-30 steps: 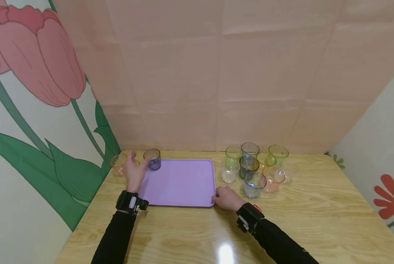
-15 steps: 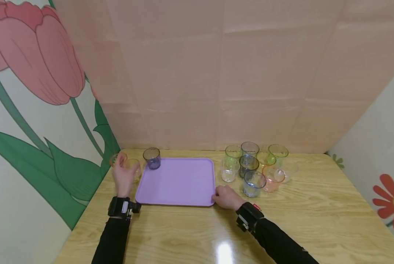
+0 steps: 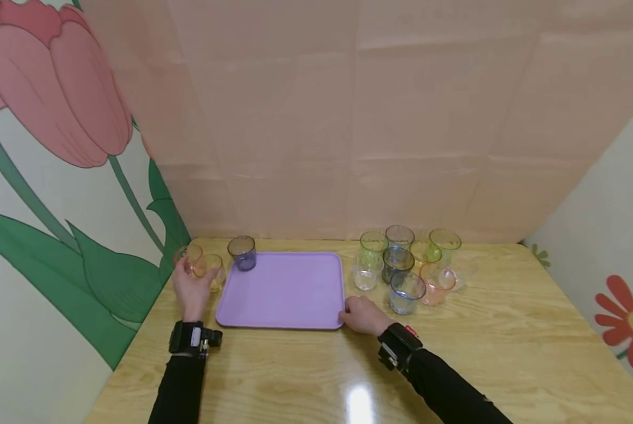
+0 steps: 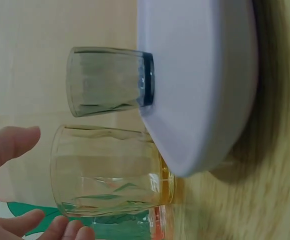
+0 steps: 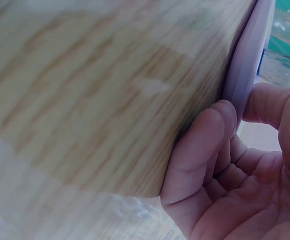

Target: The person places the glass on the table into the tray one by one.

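Note:
My left hand (image 3: 191, 292) is at the left end of the table, beside a yellow-tinted glass (image 4: 115, 167). In the left wrist view its thumb and fingers are spread on either side of this glass, with a gap at the thumb. An orange-rimmed glass (image 3: 189, 253) stands just beyond, partly behind the fingers. On the back left corner of the purple tray (image 3: 287, 291) stands a dark bluish-grey glass (image 3: 244, 257). My right hand (image 3: 366, 315) grips the tray's front right corner, thumb on its rim and fingers curled against its outer side and underside.
Right of the tray stands a close cluster of tinted glasses, among them a blue-rimmed glass (image 3: 405, 299), a clear glass (image 3: 365, 278) and a green glass (image 3: 446, 240). A pink-beige sheet (image 3: 348, 118) hangs behind the wooden table (image 3: 274, 377).
My left hand has moved away from the dark glass on the tray, leftward to the yellow and orange glasses. My right hand stays on the tray's corner.

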### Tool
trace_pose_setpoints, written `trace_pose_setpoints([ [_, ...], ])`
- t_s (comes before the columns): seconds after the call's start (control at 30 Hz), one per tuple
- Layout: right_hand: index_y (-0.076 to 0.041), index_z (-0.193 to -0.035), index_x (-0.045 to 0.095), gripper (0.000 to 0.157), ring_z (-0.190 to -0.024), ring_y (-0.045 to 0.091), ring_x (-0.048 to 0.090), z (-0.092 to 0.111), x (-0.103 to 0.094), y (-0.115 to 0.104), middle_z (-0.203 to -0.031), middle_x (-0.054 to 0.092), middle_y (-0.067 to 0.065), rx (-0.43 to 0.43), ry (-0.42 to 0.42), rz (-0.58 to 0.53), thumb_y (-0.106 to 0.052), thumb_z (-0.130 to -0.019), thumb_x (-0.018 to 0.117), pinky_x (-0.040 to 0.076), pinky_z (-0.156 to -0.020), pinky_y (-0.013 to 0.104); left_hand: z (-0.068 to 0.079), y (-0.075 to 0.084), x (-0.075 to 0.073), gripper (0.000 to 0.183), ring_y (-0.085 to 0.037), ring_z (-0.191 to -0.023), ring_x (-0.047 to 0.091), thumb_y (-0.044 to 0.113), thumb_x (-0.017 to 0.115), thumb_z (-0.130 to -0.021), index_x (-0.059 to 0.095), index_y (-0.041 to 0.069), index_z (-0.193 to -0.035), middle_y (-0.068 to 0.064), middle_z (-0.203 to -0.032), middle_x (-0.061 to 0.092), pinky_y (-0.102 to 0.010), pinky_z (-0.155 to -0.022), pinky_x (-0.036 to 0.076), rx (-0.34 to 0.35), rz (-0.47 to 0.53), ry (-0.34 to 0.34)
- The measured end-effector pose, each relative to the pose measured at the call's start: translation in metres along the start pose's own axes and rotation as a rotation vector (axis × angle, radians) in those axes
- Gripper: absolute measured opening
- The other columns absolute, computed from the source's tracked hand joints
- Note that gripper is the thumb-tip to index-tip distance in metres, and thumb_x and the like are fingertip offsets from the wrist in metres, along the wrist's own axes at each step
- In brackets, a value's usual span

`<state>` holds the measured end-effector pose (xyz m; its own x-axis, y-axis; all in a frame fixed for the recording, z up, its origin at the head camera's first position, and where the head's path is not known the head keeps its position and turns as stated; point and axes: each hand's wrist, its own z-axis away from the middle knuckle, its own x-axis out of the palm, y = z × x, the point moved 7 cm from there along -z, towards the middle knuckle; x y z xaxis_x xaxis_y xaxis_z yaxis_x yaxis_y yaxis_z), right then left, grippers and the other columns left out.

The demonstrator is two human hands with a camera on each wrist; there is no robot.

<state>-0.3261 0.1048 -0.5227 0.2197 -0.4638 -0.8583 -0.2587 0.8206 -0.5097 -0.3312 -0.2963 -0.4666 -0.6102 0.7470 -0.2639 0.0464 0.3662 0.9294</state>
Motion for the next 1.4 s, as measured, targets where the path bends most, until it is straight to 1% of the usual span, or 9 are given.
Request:
trace_pose_setpoints([
  [0.2, -0.013, -0.064, 0.055, 0.026, -0.056, 0.016, 0.047, -0.002, -0.002, -0.001, -0.059, 0.05, -0.003, -0.015, 0.013, 0.009, -0.013, -0.087, 0.068, 0.038, -0.055, 0.032, -0.003, -0.005, 0.005, 0.086, -0.048, -0.133, 0.042, 0.01, 0.086, -0.079, 0.036, -0.009, -0.147, -0.034, -0.142, 0.043, -0.057, -0.11, 0.033, 0.015, -0.034, -0.044],
  [0.3, -0.013, -0.063, 0.055, 0.026, -0.056, 0.016, 0.047, -0.001, -0.002, -0.002, -0.059, 0.049, -0.003, -0.019, 0.013, 0.013, -0.013, -0.087, 0.068, 0.038, -0.055, 0.032, -0.004, -0.007, 0.009, 0.084, -0.048, -0.131, 0.043, 0.011, 0.086, -0.078, 0.038, -0.01, -0.144, -0.034, -0.138, 0.044, -0.057, -0.109, 0.033, 0.019, -0.067, -0.055],
  [0.53, -0.012, -0.063, 0.055, 0.027, -0.056, 0.016, 0.047, 0.002, -0.003, -0.005, -0.059, 0.05, -0.002, -0.019, 0.01, 0.008, -0.013, -0.086, 0.068, 0.038, -0.055, 0.032, -0.002, -0.013, 0.015, 0.082, -0.047, -0.128, 0.042, 0.015, 0.083, -0.08, 0.036, -0.006, -0.145, -0.033, -0.137, 0.042, -0.058, -0.106, 0.035, -0.014, -0.147, -0.052],
  [0.73, -0.012, -0.063, 0.055, 0.027, -0.057, 0.017, 0.047, 0.003, -0.004, -0.005, -0.06, 0.05, -0.002, -0.016, 0.012, 0.009, -0.013, -0.087, 0.068, 0.039, -0.056, 0.033, -0.001, -0.014, 0.013, 0.084, -0.048, -0.126, 0.045, 0.016, 0.085, -0.079, 0.036, -0.005, -0.144, -0.032, -0.136, 0.044, -0.059, -0.105, 0.035, -0.02, -0.143, -0.038],
  [0.93, -0.013, -0.064, 0.055, 0.028, -0.056, 0.016, 0.047, 0.001, -0.004, -0.004, -0.06, 0.05, -0.002, -0.005, 0.005, 0.006, -0.013, -0.088, 0.068, 0.039, -0.055, 0.032, 0.0, -0.017, 0.006, 0.089, -0.049, -0.131, 0.042, 0.019, 0.087, -0.076, 0.035, -0.004, -0.144, -0.032, -0.142, 0.041, -0.059, -0.108, 0.034, -0.086, -0.142, -0.042],
  [1.03, -0.012, -0.065, 0.055, 0.027, -0.057, 0.016, 0.048, 0.001, -0.004, -0.002, -0.06, 0.05, -0.001, 0.012, -0.006, -0.001, -0.013, -0.089, 0.068, 0.038, -0.056, 0.031, 0.001, -0.017, 0.003, 0.093, -0.05, -0.132, 0.04, 0.022, 0.087, -0.076, 0.033, -0.004, -0.147, -0.033, -0.145, 0.037, -0.06, -0.109, 0.033, -0.111, -0.168, -0.056],
  [1.2, -0.011, -0.067, 0.056, 0.025, -0.058, 0.016, 0.048, 0.0, -0.003, -0.003, -0.062, 0.051, -0.001, 0.017, -0.01, -0.009, -0.013, -0.089, 0.067, 0.038, -0.056, 0.031, 0.002, -0.018, 0.002, 0.086, -0.052, -0.128, 0.039, 0.025, 0.087, -0.077, 0.041, -0.004, -0.144, -0.037, -0.142, 0.033, -0.063, -0.105, 0.035, -0.107, -0.225, -0.089],
  [1.27, -0.011, -0.067, 0.056, 0.025, -0.058, 0.016, 0.047, 0.001, -0.002, -0.003, -0.062, 0.051, -0.001, 0.013, -0.012, -0.013, -0.013, -0.089, 0.068, 0.038, -0.056, 0.031, 0.002, -0.02, 0.001, 0.084, -0.051, -0.127, 0.038, 0.024, 0.087, -0.077, 0.044, -0.005, -0.142, -0.036, -0.14, 0.035, -0.061, -0.105, 0.035, -0.106, -0.209, -0.098],
  [1.4, -0.011, -0.066, 0.055, 0.025, -0.057, 0.016, 0.047, 0.001, -0.001, -0.002, -0.061, 0.051, -0.001, 0.011, -0.013, -0.021, -0.012, -0.088, 0.068, 0.037, -0.056, 0.031, 0.002, -0.027, 0.002, 0.085, -0.047, -0.13, 0.041, 0.017, 0.086, -0.079, 0.037, -0.008, -0.144, -0.033, -0.141, 0.04, -0.056, -0.107, 0.035, -0.11, -0.101, -0.13],
])
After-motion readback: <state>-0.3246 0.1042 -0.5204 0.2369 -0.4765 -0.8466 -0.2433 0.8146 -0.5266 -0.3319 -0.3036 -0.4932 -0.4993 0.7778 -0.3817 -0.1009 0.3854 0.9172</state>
